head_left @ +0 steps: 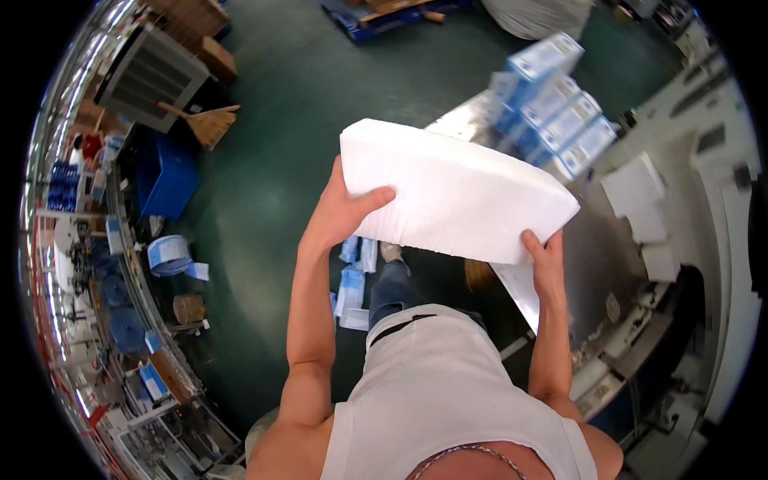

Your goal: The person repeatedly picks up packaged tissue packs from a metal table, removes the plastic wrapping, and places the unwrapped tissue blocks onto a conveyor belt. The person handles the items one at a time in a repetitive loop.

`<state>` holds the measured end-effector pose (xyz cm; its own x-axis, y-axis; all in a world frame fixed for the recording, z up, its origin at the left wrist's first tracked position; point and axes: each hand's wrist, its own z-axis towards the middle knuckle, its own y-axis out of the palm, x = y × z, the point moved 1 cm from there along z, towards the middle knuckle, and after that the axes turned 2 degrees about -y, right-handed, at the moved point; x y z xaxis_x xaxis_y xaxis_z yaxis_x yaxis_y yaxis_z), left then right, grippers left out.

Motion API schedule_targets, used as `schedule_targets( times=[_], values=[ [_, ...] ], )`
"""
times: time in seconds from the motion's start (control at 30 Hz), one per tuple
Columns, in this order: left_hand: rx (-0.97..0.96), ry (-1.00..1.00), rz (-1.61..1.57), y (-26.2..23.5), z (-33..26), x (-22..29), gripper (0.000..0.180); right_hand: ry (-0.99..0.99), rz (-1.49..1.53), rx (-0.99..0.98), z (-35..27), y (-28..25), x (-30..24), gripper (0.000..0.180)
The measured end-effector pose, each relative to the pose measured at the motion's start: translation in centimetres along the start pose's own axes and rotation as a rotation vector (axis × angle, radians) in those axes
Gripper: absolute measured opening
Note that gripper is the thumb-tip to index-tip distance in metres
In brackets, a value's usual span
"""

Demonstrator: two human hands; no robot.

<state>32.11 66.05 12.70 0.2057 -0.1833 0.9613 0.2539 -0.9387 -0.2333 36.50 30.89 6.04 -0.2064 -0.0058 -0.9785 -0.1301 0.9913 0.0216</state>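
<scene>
A long, thick stack of white folded paper sheets (456, 188) is held up in front of me, slightly bowed and tilted down to the right. My left hand (340, 210) grips its left end, thumb across the near face and the other fingers mostly hidden behind. At the lower right corner my right hand (546, 254) pinches the stack, thumb on the near side. Beyond it, several blue-and-white packages (552, 104) are piled on the metal table (584, 232). More white stacks (636, 196) lie on the table's right side.
Blue-and-white wrappers (350, 292) lie on the green floor (264, 176) by my foot. To the left are a blue bin (166, 176), a broom (206, 122), a roll of printed film (169, 256) and a machine line. A blue pallet (360, 24) stands at the far side.
</scene>
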Motion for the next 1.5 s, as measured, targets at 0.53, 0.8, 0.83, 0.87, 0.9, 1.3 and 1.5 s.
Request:
schedule_targets(
  times=[0.53, 0.8, 0.83, 0.87, 0.9, 1.3, 1.5],
  values=[
    [-0.039, 0.123, 0.72, -21.3, 30.5, 6.3, 0.08, 0.429, 0.602, -0.203, 32.4, 30.2, 10.4, 0.062],
    [-0.222, 0.388, 0.75, -17.7, 55.1, 13.9, 0.079, 0.455, 1.176, -0.217, 54.4, 38.8, 9.8, 0.061],
    [-0.243, 0.443, 0.75, -17.1, 58.0, 15.3, 0.075, 0.461, 1.244, -0.218, 56.1, 39.3, 9.0, 0.063],
    [-0.244, 0.497, 0.732, -16.7, 60.6, 16.5, 0.072, 0.409, 1.269, -0.223, 58.4, 39.8, 7.7, 0.065],
    [-0.283, 0.519, 0.733, -16.8, 63.5, 17.9, 0.07, 0.357, 1.293, -0.228, 60.7, 40.7, 6.3, 0.067],
    [-0.544, 0.665, 0.48, -11.9, 101.5, 24.8, 0.061, 0.113, 1.188, 0.235, 89.6, 40.5, -2.4, 0.063],
    [-0.603, 0.693, 0.367, -7.2, 123.9, 25.3, 0.068, 0.048, 0.914, 0.496, 107.5, 37.6, -6.9, 0.059]
  ],
)
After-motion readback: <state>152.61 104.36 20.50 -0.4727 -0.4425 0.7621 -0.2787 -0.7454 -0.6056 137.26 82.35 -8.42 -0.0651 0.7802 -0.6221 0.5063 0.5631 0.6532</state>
